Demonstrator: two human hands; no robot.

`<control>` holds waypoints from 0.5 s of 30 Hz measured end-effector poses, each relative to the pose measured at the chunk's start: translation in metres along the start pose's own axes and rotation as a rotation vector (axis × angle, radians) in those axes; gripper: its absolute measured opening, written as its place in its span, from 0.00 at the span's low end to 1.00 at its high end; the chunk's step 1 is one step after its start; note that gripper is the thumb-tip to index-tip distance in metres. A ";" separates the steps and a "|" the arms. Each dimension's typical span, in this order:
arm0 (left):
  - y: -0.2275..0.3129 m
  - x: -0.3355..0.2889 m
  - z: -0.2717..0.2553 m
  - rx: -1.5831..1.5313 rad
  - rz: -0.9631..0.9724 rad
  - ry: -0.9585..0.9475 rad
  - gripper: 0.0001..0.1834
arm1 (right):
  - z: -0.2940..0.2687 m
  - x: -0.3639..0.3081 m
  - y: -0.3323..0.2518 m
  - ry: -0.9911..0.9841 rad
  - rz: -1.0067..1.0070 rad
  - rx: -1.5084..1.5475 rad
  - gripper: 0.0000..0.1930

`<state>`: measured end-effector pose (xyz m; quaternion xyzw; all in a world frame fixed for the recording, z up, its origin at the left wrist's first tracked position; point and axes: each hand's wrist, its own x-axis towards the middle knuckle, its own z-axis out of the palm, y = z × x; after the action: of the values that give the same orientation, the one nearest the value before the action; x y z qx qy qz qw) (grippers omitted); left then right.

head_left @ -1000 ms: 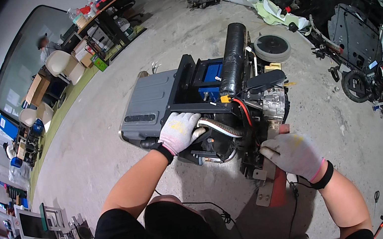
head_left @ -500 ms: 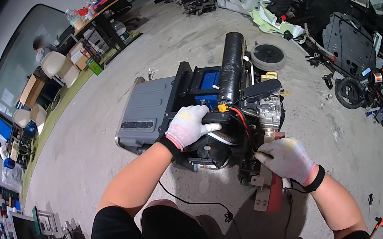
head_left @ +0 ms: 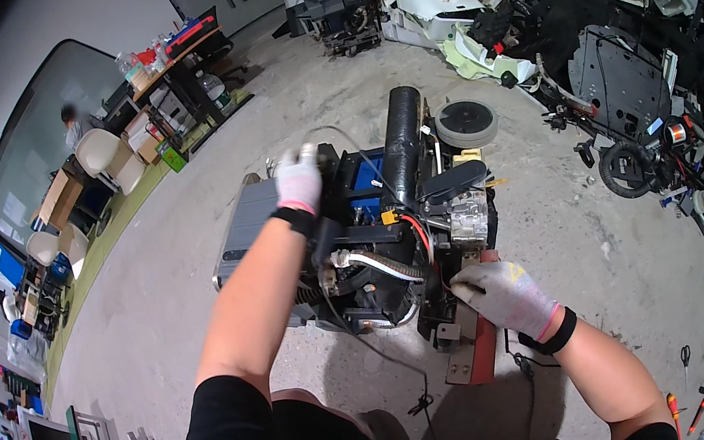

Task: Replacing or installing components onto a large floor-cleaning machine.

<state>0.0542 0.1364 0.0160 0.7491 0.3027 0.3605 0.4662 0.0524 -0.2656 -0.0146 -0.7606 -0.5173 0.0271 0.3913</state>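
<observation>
A machine with a grey ribbed housing [head_left: 247, 223], a black cylinder [head_left: 405, 133] and a silver metal unit [head_left: 469, 218] lies on the floor before me. My left hand [head_left: 300, 179], gloved and smeared by motion, is over the inner edge of the grey housing. A thin grey cable [head_left: 345, 136] arcs close to its fingertips; whether the hand holds it is unclear. Beside the red beam [head_left: 486, 351], my gloved right hand [head_left: 508, 295] has thumb and fingers drawn together, their contents hidden. Between the hands run a silvery flexible hose [head_left: 385, 265] and red wires [head_left: 417, 226] from a yellow connector [head_left: 388, 217].
A grey-rimmed wheel [head_left: 465, 122] sits behind the machine. Dark cable [head_left: 373, 351] trails across the floor toward me. Screwdrivers [head_left: 675, 414] and scissors [head_left: 685, 356] lie at lower right. Piled parts [head_left: 615, 77] line the right side; a person [head_left: 76, 125] is far left.
My left hand has moved away from me and left, off the machine's black front part, uncovering the silvery hose. My right hand stays by the red beam. The view has shifted slightly.
</observation>
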 end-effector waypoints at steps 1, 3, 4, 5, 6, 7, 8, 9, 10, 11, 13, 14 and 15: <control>-0.005 0.016 -0.021 0.097 0.009 -0.025 0.20 | 0.001 -0.001 0.001 0.023 -0.022 0.007 0.10; -0.007 0.025 -0.045 0.536 -0.014 -0.049 0.26 | 0.002 -0.001 0.001 0.023 -0.020 -0.011 0.10; -0.005 0.017 -0.050 0.654 -0.055 -0.254 0.30 | 0.002 0.000 0.001 0.036 -0.035 -0.010 0.10; 0.000 0.002 -0.048 0.586 0.175 -0.466 0.32 | 0.003 0.001 0.001 0.038 -0.030 -0.032 0.10; 0.011 -0.013 -0.038 0.382 0.139 -0.758 0.32 | 0.003 0.001 0.000 0.019 -0.003 -0.056 0.10; 0.021 -0.035 -0.024 0.363 0.319 -0.838 0.31 | 0.003 0.002 0.000 0.020 -0.007 -0.085 0.10; 0.034 -0.053 -0.010 0.365 0.448 -0.933 0.30 | 0.004 0.003 0.000 0.047 -0.029 -0.081 0.10; 0.047 -0.068 0.005 0.402 0.513 -1.002 0.30 | 0.004 0.003 0.000 0.045 -0.038 -0.096 0.10; 0.059 -0.080 0.019 0.525 0.650 -0.965 0.33 | 0.004 0.003 0.000 0.043 -0.047 -0.114 0.10; 0.068 -0.088 0.031 0.670 0.654 -0.999 0.35 | 0.004 0.003 0.000 0.045 -0.045 -0.120 0.10; 0.080 -0.094 0.044 0.832 0.702 -1.053 0.38 | 0.006 0.001 0.002 0.056 -0.035 -0.167 0.10; 0.084 -0.093 0.043 0.839 0.801 -1.035 0.35 | 0.007 0.001 0.003 0.061 -0.025 -0.175 0.10; 0.085 -0.092 0.043 0.849 0.727 -1.068 0.33 | 0.008 0.000 0.004 0.067 -0.037 -0.151 0.11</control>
<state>0.0481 0.0104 0.0569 0.9883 -0.1159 -0.0662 0.0741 0.0524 -0.2614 -0.0227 -0.7788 -0.5185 -0.0448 0.3503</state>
